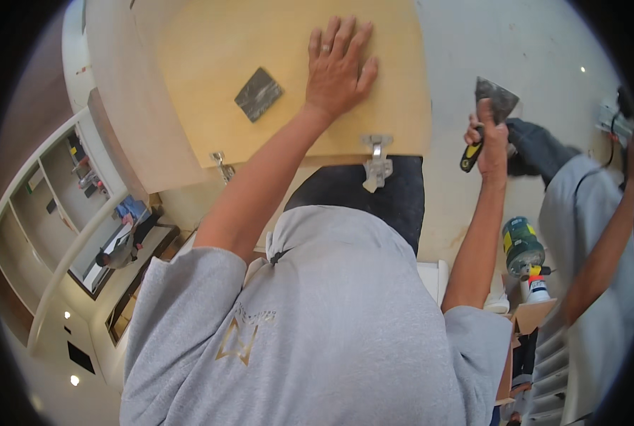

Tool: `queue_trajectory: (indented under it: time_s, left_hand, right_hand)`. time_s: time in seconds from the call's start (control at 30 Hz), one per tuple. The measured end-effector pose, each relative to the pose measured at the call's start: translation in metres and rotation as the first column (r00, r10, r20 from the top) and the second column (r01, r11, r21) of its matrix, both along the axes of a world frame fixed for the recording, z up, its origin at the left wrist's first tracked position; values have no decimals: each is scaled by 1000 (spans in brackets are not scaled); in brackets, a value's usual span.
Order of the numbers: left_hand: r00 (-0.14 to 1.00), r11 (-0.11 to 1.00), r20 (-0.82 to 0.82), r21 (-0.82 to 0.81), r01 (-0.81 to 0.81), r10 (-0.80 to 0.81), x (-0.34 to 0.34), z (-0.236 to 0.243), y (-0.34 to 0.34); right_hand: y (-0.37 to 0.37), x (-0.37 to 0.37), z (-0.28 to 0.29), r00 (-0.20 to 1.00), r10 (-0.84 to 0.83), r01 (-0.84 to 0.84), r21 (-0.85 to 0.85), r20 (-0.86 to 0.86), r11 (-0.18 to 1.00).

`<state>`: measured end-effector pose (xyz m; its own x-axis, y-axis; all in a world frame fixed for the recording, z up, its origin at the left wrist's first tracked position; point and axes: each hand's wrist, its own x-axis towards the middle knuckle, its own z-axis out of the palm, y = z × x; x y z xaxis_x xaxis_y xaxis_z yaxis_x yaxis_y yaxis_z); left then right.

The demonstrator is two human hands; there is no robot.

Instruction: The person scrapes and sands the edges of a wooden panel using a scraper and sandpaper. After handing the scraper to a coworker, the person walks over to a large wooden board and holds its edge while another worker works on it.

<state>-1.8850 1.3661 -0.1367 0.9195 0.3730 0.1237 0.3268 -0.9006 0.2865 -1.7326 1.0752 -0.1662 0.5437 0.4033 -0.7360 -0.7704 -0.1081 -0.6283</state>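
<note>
My left hand (340,71) lies flat on a pale yellow wooden panel (210,50), its fingers stretched out. A dark grey square piece (258,94) rests on the panel to the left of that hand. Two metal hinges are fixed along the panel's near edge, one (225,169) at the left and another (378,163) at the right. My right hand (492,145) is closed on a putty knife with a black and yellow handle and a wide, smudged grey blade (501,99), held just beyond the panel's right edge.
A co-worker in grey (572,220) is close on my right, a hand near a metal tool (611,121). Below my right arm stand a green canister (521,248) and a cardboard box (533,316). White open shelving (40,177) is at the left, with another person (115,248) beside it.
</note>
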Motion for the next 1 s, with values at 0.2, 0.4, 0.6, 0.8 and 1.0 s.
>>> queue_trajectory:
  time_s: [0.2,0.4,0.6,0.8,1.0]
  left_hand:
    - [974,979,121,-49,197,-190,-64,16,-24]
    - [915,907,-57,115,404,-400,-180,17,-31]
    - [928,905,-103,205,372,-358,-224,32,-33]
    - [1000,996,5,-93,-9,9,-287,59,-16]
    - [774,795,277,55,-604,569,-423,40,87]
  right_hand:
    - [-6,-110,32,938,153,-138,-70,311,988]
    - [4,-160,30,951,-20,33,-39,309,999]
    - [1,-138,-11,937,-328,307,167,118,937]
    - [-12,-103,-17,937,-255,253,40,238,967]
    - [14,-110,4,952,-116,133,-39,285,990]
